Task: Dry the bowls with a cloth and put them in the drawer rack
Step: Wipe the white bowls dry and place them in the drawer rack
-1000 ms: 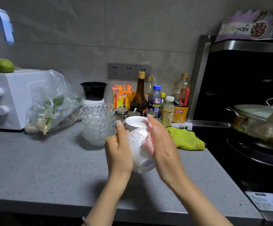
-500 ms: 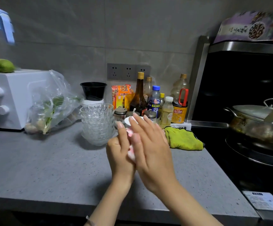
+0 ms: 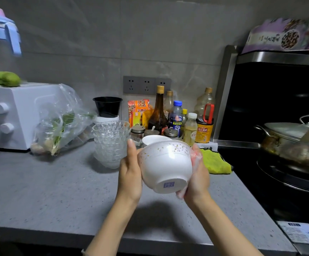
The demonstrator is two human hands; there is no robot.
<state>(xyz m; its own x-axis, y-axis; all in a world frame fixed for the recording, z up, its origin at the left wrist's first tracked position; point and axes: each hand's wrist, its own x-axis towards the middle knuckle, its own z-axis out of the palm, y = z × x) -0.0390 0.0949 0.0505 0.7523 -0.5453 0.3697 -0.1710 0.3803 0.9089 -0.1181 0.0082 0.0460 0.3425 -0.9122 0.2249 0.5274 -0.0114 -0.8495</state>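
The left hand (image 3: 129,174) grips the white bowl (image 3: 165,167) (tilted, base toward the camera) above the worktop (image 3: 57,191), while the right hand (image 3: 198,180) clamps a pink cloth (image 3: 195,157) against its side.

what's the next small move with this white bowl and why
Probably rotate the white bowl a little in the left hand, so the cloth under the right hand meets more wall: it covers only the bowl's right side now.
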